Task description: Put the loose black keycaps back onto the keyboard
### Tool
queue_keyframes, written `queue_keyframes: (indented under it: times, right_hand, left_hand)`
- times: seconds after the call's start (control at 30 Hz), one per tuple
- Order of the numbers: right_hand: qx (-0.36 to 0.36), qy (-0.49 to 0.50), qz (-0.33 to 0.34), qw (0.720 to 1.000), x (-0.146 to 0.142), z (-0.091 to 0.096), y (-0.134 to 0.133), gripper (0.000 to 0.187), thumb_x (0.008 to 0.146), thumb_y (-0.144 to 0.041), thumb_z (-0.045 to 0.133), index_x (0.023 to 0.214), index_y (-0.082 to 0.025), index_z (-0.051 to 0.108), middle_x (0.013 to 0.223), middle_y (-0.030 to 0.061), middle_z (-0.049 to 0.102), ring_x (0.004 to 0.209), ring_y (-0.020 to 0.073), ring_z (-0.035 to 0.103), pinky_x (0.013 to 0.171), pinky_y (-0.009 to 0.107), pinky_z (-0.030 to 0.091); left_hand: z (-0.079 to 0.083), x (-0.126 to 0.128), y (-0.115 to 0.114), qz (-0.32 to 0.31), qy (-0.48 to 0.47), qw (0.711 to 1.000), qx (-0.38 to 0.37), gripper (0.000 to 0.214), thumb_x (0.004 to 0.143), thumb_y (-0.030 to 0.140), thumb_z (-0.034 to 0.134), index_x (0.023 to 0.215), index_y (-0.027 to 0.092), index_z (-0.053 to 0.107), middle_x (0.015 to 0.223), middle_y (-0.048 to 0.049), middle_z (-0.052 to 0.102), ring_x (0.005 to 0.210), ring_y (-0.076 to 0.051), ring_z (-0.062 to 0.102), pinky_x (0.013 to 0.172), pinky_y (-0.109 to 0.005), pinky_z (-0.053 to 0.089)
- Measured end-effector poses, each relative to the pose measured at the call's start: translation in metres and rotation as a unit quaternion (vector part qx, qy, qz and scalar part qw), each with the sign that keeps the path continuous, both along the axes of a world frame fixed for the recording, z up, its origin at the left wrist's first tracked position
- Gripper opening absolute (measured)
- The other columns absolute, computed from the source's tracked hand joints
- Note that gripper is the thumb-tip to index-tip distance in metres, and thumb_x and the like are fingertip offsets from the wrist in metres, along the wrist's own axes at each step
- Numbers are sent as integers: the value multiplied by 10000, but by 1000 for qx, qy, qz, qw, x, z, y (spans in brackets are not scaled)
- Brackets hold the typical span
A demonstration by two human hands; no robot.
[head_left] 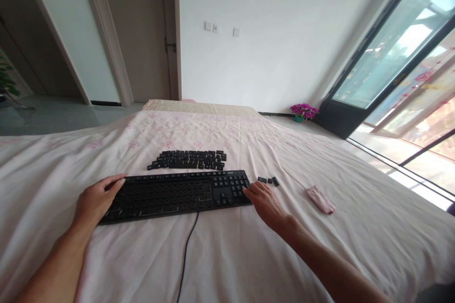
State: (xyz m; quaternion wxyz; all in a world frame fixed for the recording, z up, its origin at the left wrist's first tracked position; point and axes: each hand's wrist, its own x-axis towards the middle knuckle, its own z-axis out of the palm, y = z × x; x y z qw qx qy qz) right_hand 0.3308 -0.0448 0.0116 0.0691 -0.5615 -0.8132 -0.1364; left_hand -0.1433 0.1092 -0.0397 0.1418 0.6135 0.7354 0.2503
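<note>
A black computer keyboard (167, 195) lies on the cloth in front of me, slightly tilted with its right end farther away. Its main key area is bare of keycaps, while the top row and the number pad still carry theirs. My left hand (98, 199) grips the left end, thumb on top. At the right end, my right hand (266, 202) closes over the edge beside the number pad. Many loose black keycaps (188, 160) are laid out in rows just behind the keyboard. Three more keycaps (270, 181) sit past my right hand.
A pale pink flowered cloth (227, 255) covers the surface, with wrinkles. The keyboard's black cable (188, 241) runs toward me. To the right lies a folded pink cloth (320, 200). Purple flowers (304, 111) stand on the floor by the glass door (377, 47).
</note>
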Motion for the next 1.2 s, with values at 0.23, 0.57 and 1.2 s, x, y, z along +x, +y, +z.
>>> queue_keyframes:
  times: [0.23,0.57,1.2]
  right_hand:
    - [-4,-32,-24,999,-9,-4,-11,398,837,-8,435,1202,-130,539,960,97,577,867,219,474,776,343,400]
    - [-22,88,-94,991,19,6,-8,470,886,-84,379,1273,-278,560,1013,61,619,889,184,509,774,315,390]
    - [34,-43,-150,987,62,-2,38,218,832,-99,536,768,-217,708,752,79,682,831,222,492,757,362,304]
  left_hand:
    - [-2,-1,1,-7,-3,1000,1,472,822,565,443,1149,303,662,1047,-30,705,920,-226,633,796,-293,450]
    - [3,2,-2,-2,2,1000,-14,469,816,573,436,1144,321,658,1035,-17,703,915,-229,633,789,-294,451]
    - [4,1,-2,-5,1,1000,-1,478,815,568,451,1136,290,671,977,-38,711,856,-226,636,743,-293,451]
